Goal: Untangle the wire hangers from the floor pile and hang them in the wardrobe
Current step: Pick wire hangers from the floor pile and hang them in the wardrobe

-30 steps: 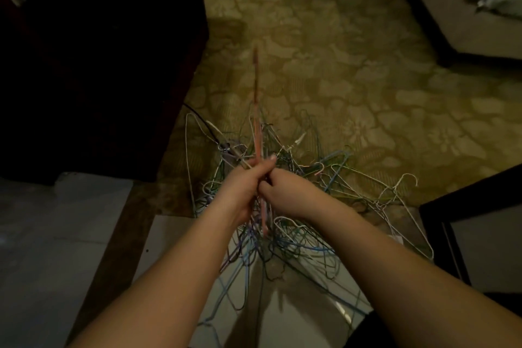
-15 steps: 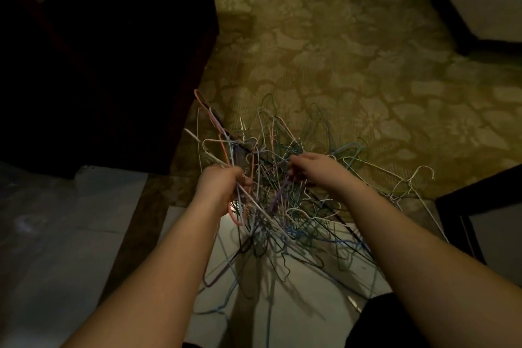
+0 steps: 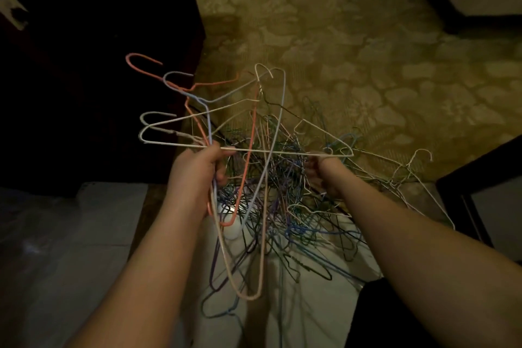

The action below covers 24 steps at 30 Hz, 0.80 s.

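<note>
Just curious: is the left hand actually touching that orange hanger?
Touching. The head view shows the left hand curled round a bundle of wires, and the orange hanger runs straight into that grip.

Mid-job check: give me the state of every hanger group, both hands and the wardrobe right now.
left hand: grips a lifted bunch of hangers.
lifted bunch: raised, hooks pointing left, still snagged with the pile.
right hand: grips wires in the pile.
floor pile: tangled, on the floor.
white hanger: lying at the pile's right edge.
wardrobe: too dark to tell.
</note>
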Motion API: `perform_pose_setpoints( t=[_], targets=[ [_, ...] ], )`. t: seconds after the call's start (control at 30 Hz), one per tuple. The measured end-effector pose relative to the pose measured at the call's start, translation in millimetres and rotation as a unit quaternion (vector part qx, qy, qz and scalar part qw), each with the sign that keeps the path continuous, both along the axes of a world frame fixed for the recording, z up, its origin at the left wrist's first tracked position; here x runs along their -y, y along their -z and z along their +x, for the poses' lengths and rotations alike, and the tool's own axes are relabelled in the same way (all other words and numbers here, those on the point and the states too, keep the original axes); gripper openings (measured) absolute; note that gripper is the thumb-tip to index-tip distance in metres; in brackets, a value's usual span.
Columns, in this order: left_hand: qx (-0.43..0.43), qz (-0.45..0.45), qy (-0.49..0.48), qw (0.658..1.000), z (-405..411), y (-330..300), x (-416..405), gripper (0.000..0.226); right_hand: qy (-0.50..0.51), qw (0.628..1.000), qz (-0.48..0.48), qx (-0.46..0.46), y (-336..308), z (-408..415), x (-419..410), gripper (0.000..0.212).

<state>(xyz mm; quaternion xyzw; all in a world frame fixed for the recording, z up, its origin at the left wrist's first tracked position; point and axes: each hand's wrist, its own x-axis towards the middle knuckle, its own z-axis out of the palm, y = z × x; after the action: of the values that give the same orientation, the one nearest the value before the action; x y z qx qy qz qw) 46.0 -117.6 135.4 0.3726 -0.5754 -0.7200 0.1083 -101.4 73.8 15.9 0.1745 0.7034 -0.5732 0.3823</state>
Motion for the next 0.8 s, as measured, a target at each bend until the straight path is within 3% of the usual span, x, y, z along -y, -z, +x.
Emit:
perform_pose_setpoints(
  t=[0.07, 0.17, 0.3, 0.4, 0.57, 0.8],
  targets=[
    [-0.005, 0.019, 0.004, 1.000, 1, 4, 2, 0.008, 0.073, 0.996, -0.058, 0.008, -2, -3, 1, 0.025],
    [-0.018, 0.064, 0.008, 0.998, 1, 6, 6, 0.006, 0.085, 0.994, -0.067, 0.031, 1, -4, -2, 0.023],
    [-0.072, 0.146, -0.005, 0.987, -4, 1, 8, 0.017, 0.016, 0.997, 0.026, 0.071, 12, -1, -20, 0.019],
    [-0.087, 0.149, -0.012, 0.985, -8, 2, 8, 0.014, -0.034, 0.993, 0.094, 0.068, 18, 1, -34, 0.025],
    [-0.078, 0.116, -0.001, 0.990, -11, 7, 8, 0.014, -0.066, 0.996, 0.047, 0.047, 8, 3, -28, 0.025],
    [-0.063, 0.120, 0.013, 0.991, -3, 12, 15, 0.011, -0.201, 0.974, 0.101, 0.027, 21, 8, -26, 0.023]
  ],
)
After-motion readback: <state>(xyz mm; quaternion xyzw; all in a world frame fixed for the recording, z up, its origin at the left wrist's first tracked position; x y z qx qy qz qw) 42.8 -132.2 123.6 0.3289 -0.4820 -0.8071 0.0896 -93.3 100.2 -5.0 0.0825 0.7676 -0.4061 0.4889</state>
